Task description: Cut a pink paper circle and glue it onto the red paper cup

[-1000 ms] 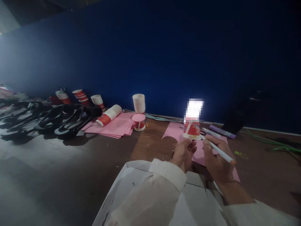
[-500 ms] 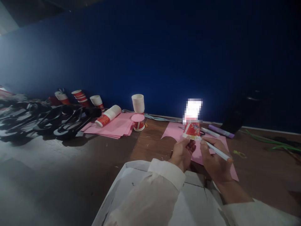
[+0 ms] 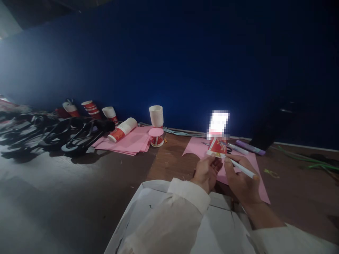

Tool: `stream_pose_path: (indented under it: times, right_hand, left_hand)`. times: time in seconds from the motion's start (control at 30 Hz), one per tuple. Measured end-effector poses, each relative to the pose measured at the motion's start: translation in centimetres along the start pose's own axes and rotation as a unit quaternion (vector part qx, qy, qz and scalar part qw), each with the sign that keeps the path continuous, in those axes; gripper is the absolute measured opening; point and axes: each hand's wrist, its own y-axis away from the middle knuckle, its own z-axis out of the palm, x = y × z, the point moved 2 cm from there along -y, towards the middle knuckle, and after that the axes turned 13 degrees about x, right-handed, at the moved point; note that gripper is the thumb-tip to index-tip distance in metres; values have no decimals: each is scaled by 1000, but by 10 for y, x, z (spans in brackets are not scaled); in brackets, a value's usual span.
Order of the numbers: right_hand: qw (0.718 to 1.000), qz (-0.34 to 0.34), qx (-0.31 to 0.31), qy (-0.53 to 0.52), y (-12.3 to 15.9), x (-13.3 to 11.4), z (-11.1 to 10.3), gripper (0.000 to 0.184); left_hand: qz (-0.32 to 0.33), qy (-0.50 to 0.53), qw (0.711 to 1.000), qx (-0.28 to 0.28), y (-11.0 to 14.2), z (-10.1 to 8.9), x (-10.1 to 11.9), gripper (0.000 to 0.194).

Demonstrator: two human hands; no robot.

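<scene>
My left hand (image 3: 206, 172) pinches the rim of a red paper cup (image 3: 217, 146) that stands upside down on a pink paper sheet (image 3: 253, 164). My right hand (image 3: 239, 180) grips a white pen (image 3: 243, 169), its tip against the cup's rim on the right side. The cup tilts slightly to the right. A bright blurred patch sits right behind the cup.
To the left lie a stack of pink paper (image 3: 131, 141), a cup capped with a pink disc (image 3: 156, 136), stacked white cups (image 3: 156, 115), a lying cup stack (image 3: 122, 129) and black headsets (image 3: 71, 132). A purple marker (image 3: 250, 147) lies behind the sheet. A white box (image 3: 148, 197) is near me.
The cup has tipped a little to the right under my left fingers. My right hand has slid the pen inward toward the cup's rim.
</scene>
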Motion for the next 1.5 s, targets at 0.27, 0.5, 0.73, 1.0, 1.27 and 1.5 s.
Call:
stream_pose_path:
  times: [0.27, 0.5, 0.73, 1.0, 1.27, 1.5]
  right_hand:
    - [1000, 15, -14, -1, 3, 4, 1, 21]
    - [1000, 8, -9, -10, 2, 3, 1, 21]
    - [1000, 12, -9, 2, 1, 3, 1, 22]
    - [1000, 8, -6, 8, 1, 3, 1, 23]
    - [1000, 23, -15, 2, 2, 1, 1, 23]
    - [1000, 12, 19, -15, -3, -4, -5, 26]
  left_hand:
    - [-1, 10, 1000, 7, 1, 0, 0, 3]
    - [-2, -6, 1000, 11, -2, 0, -2, 3]
    - [-12, -14, 1000, 12, -1, 0, -2, 9]
    - [-8, -4, 1000, 16, 1, 0, -1, 6]
    - [-5, -1, 1000, 19, 1, 0, -1, 4]
    - [-20, 6, 999, 44, 6, 4, 3, 7]
